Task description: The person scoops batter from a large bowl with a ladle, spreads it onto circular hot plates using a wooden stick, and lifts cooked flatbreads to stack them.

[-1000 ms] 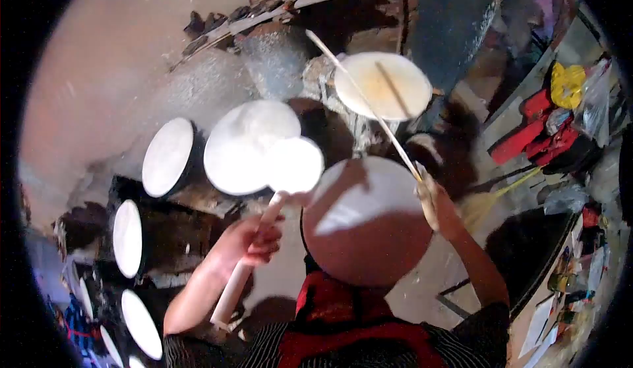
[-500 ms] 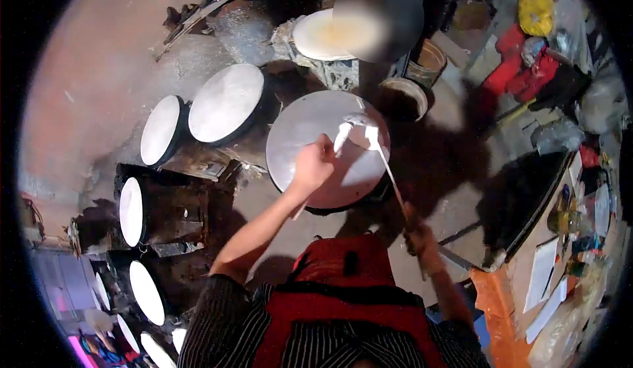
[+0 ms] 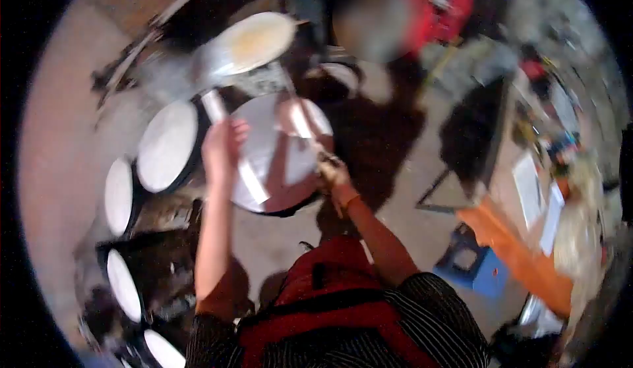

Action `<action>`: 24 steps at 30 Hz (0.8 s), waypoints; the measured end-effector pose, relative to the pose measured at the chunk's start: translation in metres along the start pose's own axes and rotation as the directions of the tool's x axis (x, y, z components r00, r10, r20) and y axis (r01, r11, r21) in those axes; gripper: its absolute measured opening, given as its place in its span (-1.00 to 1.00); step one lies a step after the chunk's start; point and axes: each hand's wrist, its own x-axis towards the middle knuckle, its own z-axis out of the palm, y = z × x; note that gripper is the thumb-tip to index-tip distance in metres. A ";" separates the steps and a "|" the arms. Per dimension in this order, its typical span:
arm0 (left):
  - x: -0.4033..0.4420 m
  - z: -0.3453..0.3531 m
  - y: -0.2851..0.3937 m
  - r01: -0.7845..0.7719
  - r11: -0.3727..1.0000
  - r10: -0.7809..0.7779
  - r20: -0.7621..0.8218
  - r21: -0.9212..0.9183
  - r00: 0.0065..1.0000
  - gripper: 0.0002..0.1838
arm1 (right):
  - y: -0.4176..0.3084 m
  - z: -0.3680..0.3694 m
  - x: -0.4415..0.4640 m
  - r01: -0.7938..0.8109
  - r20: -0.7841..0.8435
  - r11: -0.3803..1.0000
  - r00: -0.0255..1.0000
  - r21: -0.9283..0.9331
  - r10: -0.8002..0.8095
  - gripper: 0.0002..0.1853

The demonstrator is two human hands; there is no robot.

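Observation:
A large round disc (image 3: 264, 150) with a pale, glossy top and dark rim lies in front of me. Over its left side, my left hand (image 3: 222, 145) is closed around a flat white strip (image 3: 252, 182), which sticks out above and below the fist. At the disc's right edge my right hand (image 3: 331, 170) grips a long-handled tool with a white end (image 3: 301, 119), held over the disc. Motion blur hides the exact kind of both tools, and I cannot tell whether they touch the surface.
Several white-topped discs (image 3: 168, 145) with dark sides stand along the left. Behind is a white disc with a yellowish middle (image 3: 260, 42). A round container (image 3: 339, 78) sits behind to the right. At right are a blue box (image 3: 471, 266), an orange sheet (image 3: 521, 256) and papers (image 3: 529, 190).
The view has swung right, so the surroundings appear shifted left. My left hand has moved left from near the tool's end to the disc's left side. My right hand has come closer to the disc.

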 end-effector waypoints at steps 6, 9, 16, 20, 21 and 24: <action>-0.099 -0.159 -0.022 0.329 0.935 -0.315 0.120 -0.128 0.941 -0.77 | 0.051 0.017 -0.082 0.122 -0.314 0.991 0.944 0.045 -0.102 -0.82; -0.160 -0.184 -0.028 0.431 0.881 -0.472 -0.282 -0.196 0.835 -0.86 | 0.069 0.066 -0.047 0.420 -0.338 0.823 0.766 -0.382 -0.547 -0.65; -0.245 -0.305 -0.084 0.438 0.831 -0.544 -0.337 -0.344 0.768 -0.86 | 0.004 0.094 -0.022 0.032 -0.167 0.999 0.986 0.023 -0.028 -0.69; -0.297 -0.329 -0.104 0.474 0.813 -0.579 -0.376 -0.339 0.724 -0.86 | 0.073 0.054 -0.027 0.452 -0.264 0.889 0.868 0.074 -0.420 -0.79; -0.307 -0.331 -0.109 0.483 0.807 -0.587 -0.379 -0.340 0.715 -0.86 | 0.074 0.052 -0.038 0.498 -0.334 0.865 0.805 -0.070 -0.490 -0.79; -0.333 -0.329 -0.117 0.489 0.807 -0.589 -0.391 -0.332 0.707 -0.86 | 0.077 0.064 -0.029 0.402 -0.320 0.872 0.895 0.279 -0.311 -0.79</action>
